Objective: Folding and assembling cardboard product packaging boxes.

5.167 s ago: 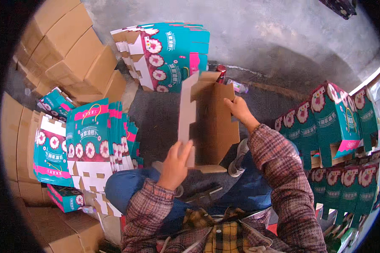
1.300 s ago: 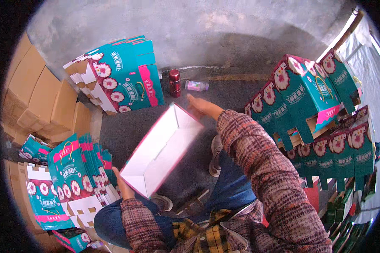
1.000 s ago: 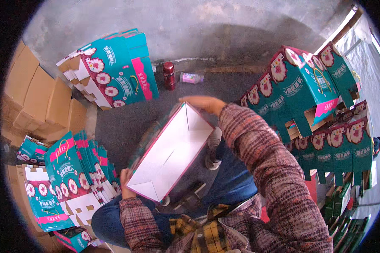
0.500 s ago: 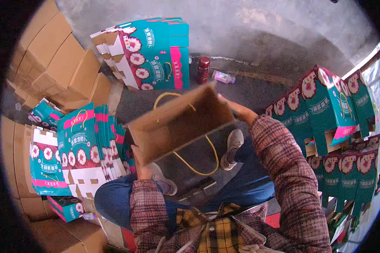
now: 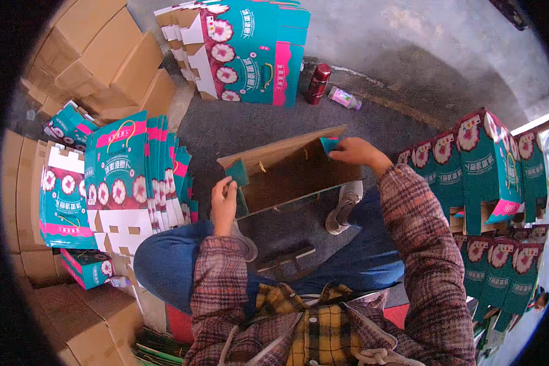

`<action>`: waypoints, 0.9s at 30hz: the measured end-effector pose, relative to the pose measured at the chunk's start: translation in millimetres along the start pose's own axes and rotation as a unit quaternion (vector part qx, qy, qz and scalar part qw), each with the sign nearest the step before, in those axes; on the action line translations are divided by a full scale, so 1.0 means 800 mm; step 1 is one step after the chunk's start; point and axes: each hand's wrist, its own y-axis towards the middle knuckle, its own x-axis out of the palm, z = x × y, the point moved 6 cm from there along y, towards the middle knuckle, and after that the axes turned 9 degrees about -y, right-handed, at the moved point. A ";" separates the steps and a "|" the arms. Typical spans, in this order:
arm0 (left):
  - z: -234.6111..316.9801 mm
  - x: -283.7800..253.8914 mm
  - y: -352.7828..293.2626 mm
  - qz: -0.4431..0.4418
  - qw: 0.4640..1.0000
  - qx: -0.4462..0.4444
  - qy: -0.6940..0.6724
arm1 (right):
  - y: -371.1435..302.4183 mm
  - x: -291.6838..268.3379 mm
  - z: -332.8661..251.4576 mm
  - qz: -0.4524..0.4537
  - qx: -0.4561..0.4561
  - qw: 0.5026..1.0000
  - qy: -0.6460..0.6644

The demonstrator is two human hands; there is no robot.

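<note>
An open cardboard gift box (image 5: 290, 180), bare brown inside, lies before me above the floor between my legs, its opening facing me. Small teal flaps show at both of its ends. My left hand (image 5: 224, 204) is at the left end, its bent fingertips closed on the teal flap there. At the opposite end, my right hand (image 5: 361, 152) pinches the other flap between thumb and fingers. Short bits of yellow cord poke through the long walls. The outer side of the box is mostly hidden.
Flat teal and pink boxes (image 5: 117, 177) stand stacked on the left, with more (image 5: 244, 52) at the back. Brown cartons (image 5: 97, 55) pile at far left. Made-up teal boxes (image 5: 488, 165) line the right. A red bottle (image 5: 318, 84) and a small plastic bottle (image 5: 344, 98) sit by the wall.
The box has turned more level, and both hands have moved from its outer ends to the teal end flaps, which now show. The hanging cord loop is no longer visible. My view has shifted.
</note>
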 end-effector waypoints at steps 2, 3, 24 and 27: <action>0.002 -0.010 -0.002 0.011 0.997 0.008 0.079 | -0.013 -0.006 -0.057 0.139 -0.064 0.963 -0.223; 0.012 -0.002 -0.004 0.006 0.997 0.008 0.077 | -0.012 0.005 -0.058 0.137 -0.058 0.964 -0.223; 0.027 -0.008 -0.023 -0.085 0.991 -0.050 0.093 | 0.004 -0.005 0.040 0.030 0.029 0.972 0.229; 0.035 -0.016 -0.027 -0.045 0.996 -0.035 0.070 | 0.008 0.021 0.016 0.073 -0.052 0.995 -0.036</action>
